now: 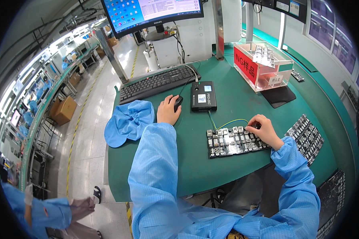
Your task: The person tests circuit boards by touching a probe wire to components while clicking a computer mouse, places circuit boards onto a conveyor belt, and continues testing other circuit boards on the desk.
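My left hand point(168, 110) rests curled over a black computer mouse point(179, 103) on the green mat. In front of me, a panel of small circuit boards point(231, 142) lies flat, dark with rows of silvery square parts. Above its right end, my right hand point(264, 130) pinches the end of a thin yellow-green cable point(232, 122); the very tip is hidden by the fingers. That cable runs back to a flat black tester box point(204, 96) with a small lit screen, beyond the panel.
A black keyboard point(160, 83) and a monitor point(155, 14) stand behind. Left of my left forearm lies a blue cloth cap point(132, 119). A clear box with red label point(263, 65) sits at the back right; another board panel point(307, 137) lies at right. A person point(48, 211) is at lower left.
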`<state>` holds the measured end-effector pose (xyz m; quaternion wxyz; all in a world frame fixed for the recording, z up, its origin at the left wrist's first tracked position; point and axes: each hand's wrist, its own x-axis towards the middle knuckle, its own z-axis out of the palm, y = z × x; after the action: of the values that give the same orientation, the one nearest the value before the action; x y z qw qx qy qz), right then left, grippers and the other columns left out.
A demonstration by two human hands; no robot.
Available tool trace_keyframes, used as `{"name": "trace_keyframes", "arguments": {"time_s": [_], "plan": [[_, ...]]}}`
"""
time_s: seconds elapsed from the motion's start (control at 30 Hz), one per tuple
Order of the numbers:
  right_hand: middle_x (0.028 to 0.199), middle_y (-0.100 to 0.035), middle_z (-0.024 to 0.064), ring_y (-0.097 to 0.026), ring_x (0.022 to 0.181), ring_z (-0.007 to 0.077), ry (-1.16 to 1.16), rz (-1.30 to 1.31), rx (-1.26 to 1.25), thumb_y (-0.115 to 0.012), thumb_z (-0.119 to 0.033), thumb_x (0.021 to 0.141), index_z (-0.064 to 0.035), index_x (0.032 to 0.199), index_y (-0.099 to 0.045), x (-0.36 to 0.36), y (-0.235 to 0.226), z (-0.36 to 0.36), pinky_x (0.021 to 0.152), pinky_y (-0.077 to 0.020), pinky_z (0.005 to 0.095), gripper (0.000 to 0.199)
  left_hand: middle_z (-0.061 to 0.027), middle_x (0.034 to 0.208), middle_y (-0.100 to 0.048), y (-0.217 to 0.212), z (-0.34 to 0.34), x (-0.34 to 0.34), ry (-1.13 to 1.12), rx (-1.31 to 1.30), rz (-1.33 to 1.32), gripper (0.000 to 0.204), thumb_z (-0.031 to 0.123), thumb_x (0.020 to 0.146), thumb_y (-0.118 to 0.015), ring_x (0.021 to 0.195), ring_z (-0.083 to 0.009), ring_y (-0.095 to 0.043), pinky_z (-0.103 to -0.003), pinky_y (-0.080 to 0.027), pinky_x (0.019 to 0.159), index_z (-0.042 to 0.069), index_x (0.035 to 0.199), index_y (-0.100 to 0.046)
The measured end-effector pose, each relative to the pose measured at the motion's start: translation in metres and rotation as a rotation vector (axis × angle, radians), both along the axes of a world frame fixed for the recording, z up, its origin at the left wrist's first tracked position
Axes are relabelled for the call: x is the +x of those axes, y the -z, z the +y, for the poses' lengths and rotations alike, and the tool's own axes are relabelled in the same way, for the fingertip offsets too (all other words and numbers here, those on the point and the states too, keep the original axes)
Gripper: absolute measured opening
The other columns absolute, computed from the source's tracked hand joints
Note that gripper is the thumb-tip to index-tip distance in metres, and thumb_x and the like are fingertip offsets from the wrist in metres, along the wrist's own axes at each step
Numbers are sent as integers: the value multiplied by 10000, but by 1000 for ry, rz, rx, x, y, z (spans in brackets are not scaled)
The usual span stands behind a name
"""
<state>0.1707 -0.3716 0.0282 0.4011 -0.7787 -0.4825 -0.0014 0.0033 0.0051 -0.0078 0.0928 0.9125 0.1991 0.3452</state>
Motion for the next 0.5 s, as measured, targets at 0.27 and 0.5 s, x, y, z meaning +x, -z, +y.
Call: {"name": "trace_keyframes", "arguments": {"time_s": [0.27,0.5], "plan": [[811,-623,54,-572,758,165,1,-15,-3,-807,-146,780,-26,832,-672,1,0,0,690,-477,288,188,-102,1317,-553,-2,-1,0,0,21,-3,452,237,844,-693,1103,-342,-585,-418,-487,962,167,1282,-603],[786,-627,59,-564,791,215,12,48,7,-802,-181,777,-56,808,-693,0,0,0,702,-465,336,168,-89,1328,-547,-1,-1,-1,-4,15,4,460,239,844,-690,1126,-333,-573,-421,-474,974,176,1290,-596]]}}
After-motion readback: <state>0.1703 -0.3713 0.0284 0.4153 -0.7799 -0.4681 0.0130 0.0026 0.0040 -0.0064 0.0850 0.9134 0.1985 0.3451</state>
